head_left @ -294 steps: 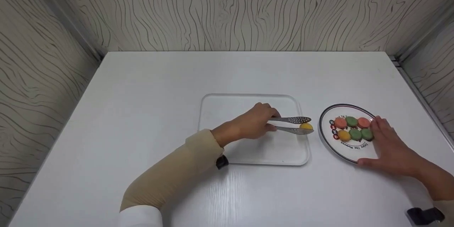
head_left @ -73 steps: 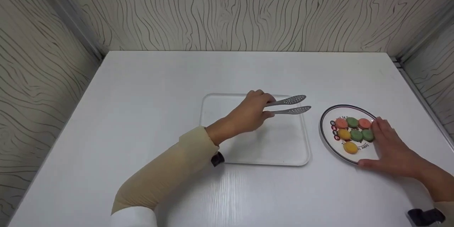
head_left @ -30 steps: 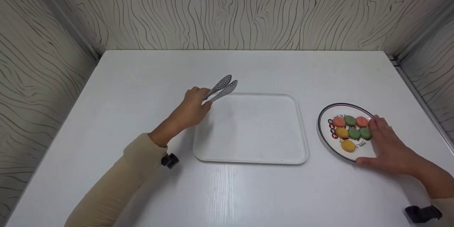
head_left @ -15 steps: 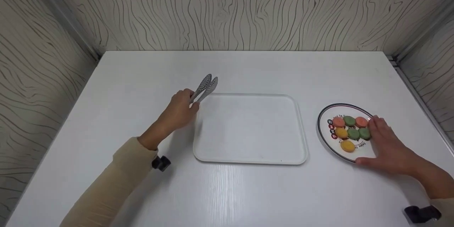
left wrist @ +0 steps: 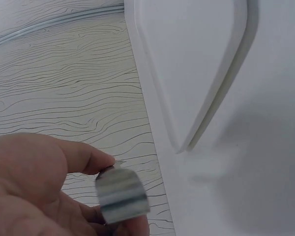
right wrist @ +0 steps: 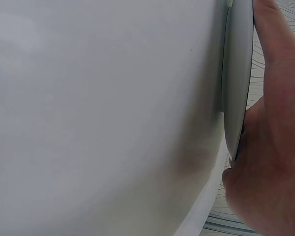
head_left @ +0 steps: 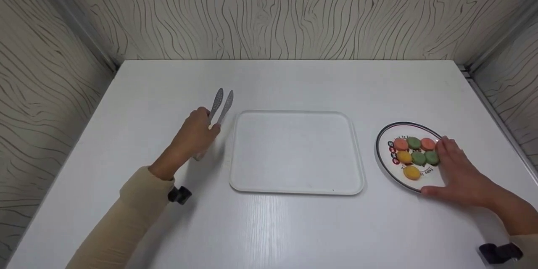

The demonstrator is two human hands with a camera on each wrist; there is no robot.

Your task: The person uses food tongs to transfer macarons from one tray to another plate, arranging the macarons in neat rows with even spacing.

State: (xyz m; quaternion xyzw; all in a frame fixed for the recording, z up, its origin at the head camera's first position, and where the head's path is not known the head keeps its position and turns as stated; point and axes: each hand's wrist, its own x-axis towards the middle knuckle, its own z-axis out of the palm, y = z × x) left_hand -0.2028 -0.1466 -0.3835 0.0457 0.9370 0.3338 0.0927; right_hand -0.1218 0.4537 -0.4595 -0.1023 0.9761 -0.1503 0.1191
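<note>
My left hand (head_left: 195,134) holds metal tongs (head_left: 218,103) above the table, left of the tray. Their perforated tips point away from me and stand apart, with nothing between them. In the left wrist view the bent end of the tongs (left wrist: 122,196) shows between the thumb and fingers. My right hand (head_left: 466,176) rests on the right rim of a round plate (head_left: 391,168), fingers straight and thumb spread. On the plate lie several macarons: two rows of pink, green and yellow ones, with a single yellow macaron (head_left: 412,172) nearer me. The right wrist view shows the plate's underside (right wrist: 238,73) beside the hand.
A white rectangular tray (head_left: 296,193) lies at the middle of the white table (head_left: 290,84), left of the plate. Wood-patterned panels (head_left: 269,12) rise behind the table and at both sides.
Since the oldest frame, the yellow macaron from the tongs has come onto the plate. My left hand has since swung left past the tray with the tongs. The right hand stays at the plate.
</note>
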